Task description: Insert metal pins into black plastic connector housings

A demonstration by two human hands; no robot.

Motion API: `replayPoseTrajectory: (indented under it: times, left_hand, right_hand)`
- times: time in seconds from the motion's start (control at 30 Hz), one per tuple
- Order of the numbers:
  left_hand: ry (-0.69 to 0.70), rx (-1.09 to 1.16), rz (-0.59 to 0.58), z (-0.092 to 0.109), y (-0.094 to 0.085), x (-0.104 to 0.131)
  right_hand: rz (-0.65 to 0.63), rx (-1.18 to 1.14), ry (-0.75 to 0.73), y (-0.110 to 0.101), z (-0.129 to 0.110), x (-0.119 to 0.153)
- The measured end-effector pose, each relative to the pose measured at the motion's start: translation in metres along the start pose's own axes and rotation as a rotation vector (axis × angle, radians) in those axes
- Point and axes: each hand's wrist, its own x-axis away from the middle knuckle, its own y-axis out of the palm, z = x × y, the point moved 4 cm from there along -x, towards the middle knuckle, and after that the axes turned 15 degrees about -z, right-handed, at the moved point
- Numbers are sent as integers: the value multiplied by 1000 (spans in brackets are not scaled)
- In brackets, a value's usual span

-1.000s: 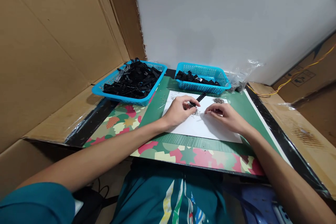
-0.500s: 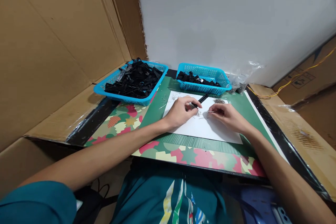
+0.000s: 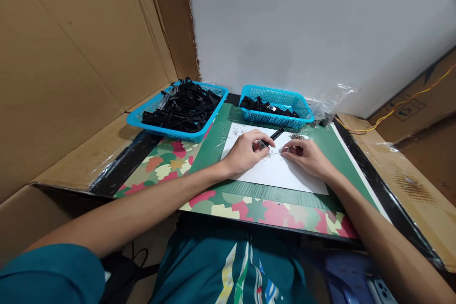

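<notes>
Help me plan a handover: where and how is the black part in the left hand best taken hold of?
Probably by the far end of the black part, pinched across its narrow width, coming from the side away from the person. That slim, straight end sticks out beyond the left hand; the fingers hide the near end.

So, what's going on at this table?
A person works over a white sheet. Their left hand holds a slim black piece, and the right hand is beside it, fingers pinched together, though I can't tell what they grip. Small metal bits lie in piles on the sheet. Behind are two blue baskets of black pieces, the left one fuller than the right one.
</notes>
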Motion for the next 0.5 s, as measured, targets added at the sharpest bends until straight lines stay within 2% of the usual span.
replayPoseTrajectory:
  times: [0.33, 0.5]
  left_hand:
    - [-4, 12, -14, -3, 2, 0]
    - [8, 30, -37, -1, 3, 0]
  right_hand:
    - [-94, -110, -5, 2, 4, 0]
    - [-16, -264, -98, -1, -7, 3]
